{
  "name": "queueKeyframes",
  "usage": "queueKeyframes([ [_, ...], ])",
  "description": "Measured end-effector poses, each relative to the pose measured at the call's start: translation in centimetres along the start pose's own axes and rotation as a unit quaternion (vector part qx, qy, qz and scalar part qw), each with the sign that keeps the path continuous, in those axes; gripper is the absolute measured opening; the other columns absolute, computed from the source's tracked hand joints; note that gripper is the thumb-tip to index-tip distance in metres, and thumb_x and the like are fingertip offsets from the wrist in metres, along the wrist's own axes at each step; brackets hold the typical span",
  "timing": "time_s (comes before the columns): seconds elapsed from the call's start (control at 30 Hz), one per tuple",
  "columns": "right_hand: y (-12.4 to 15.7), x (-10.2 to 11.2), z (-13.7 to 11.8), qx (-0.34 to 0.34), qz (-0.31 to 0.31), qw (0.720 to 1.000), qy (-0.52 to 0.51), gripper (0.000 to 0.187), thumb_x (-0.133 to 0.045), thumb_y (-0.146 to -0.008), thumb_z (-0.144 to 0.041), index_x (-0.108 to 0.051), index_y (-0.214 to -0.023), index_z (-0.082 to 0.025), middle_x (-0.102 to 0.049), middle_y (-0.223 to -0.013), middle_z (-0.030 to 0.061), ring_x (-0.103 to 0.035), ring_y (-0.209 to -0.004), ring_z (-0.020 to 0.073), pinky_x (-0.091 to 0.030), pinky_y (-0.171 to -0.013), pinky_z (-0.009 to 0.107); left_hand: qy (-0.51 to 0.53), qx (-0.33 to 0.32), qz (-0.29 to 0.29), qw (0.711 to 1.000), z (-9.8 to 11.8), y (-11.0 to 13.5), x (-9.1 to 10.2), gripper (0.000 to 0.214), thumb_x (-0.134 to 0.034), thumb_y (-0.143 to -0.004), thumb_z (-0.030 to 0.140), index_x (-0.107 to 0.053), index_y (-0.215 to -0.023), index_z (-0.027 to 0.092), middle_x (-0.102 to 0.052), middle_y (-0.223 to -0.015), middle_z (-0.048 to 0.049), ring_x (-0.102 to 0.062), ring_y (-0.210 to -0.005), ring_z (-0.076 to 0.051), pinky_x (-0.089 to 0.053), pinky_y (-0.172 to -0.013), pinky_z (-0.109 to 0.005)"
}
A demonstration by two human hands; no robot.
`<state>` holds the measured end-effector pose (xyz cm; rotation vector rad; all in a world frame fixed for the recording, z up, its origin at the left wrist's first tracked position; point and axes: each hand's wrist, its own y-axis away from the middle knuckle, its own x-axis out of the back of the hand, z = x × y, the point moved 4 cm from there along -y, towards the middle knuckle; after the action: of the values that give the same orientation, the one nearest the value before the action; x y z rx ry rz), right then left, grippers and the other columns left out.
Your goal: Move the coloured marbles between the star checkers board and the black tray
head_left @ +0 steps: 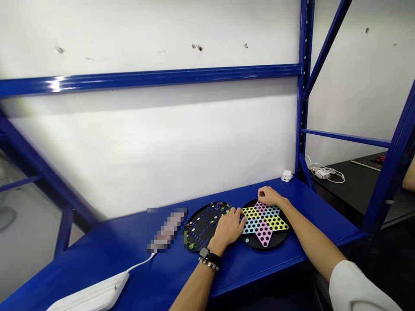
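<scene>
A round black Chinese checkers board (265, 241) with a coloured star full of holes lies on the blue shelf. To its left sits a round black tray (207, 224) with several marbles around its rim. My left hand (228, 226), wearing a watch (209, 255) and a beaded bracelet, rests over the tray's right side and the board's left edge, thumb and fingers apart. At the far tip of the star, my right hand (269, 195) is closed with fingers curled together. Whatever it may hold is hidden.
On the left, a pixelated phone-like object (167, 231) has a white cable running to a white power bank (94, 293). A white charger plug (287, 175) stands at the back right. Blue metal posts (301, 86) frame the shelf. Beyond is a black table (353, 177) with a coiled cable.
</scene>
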<state>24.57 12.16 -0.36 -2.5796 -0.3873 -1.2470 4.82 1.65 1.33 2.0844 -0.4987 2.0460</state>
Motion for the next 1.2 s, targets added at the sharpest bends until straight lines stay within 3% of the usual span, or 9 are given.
queueKeyframes([
  [0.27,0.05,0.09,-0.05,-0.003,-0.002,1.000,-0.005,0.006,-0.058,-0.075,-0.020,-0.061,-0.071,-0.018,-0.064,-0.076,0.0018,-0.054,-0.068,0.0118,-0.039,-0.063,0.023,-0.014,-0.031,-0.012,0.999,0.35,-0.04,0.10,0.039,-0.024,-0.101,0.033,-0.061,-0.106,0.021,-0.061,-0.105,-0.0104,-0.063,-0.086,-0.021,-0.046,-0.075,-0.033],
  [0.67,0.13,0.06,-0.11,-0.007,-0.007,1.000,-0.024,0.003,-0.059,-0.075,-0.018,-0.061,-0.072,-0.017,-0.065,-0.074,0.0016,-0.056,-0.066,0.0117,-0.040,-0.063,0.022,0.033,-0.034,0.009,0.999,-0.18,-0.54,-0.23,0.048,-0.031,-0.098,0.033,-0.070,-0.076,0.018,-0.067,-0.090,-0.0090,-0.063,-0.085,-0.020,-0.044,-0.079,-0.030],
  [1.2,-0.04,-0.17,0.20,-0.004,-0.014,1.000,-0.028,0.004,-0.058,-0.075,-0.020,-0.058,-0.071,-0.018,-0.063,-0.071,0.0003,-0.054,-0.063,0.0110,-0.040,-0.063,0.022,0.048,0.012,0.022,0.999,-0.40,-0.56,-0.05,0.051,-0.028,-0.098,0.042,-0.067,-0.074,0.018,-0.071,-0.088,-0.0096,-0.066,-0.081,-0.020,-0.042,-0.073,-0.029],
])
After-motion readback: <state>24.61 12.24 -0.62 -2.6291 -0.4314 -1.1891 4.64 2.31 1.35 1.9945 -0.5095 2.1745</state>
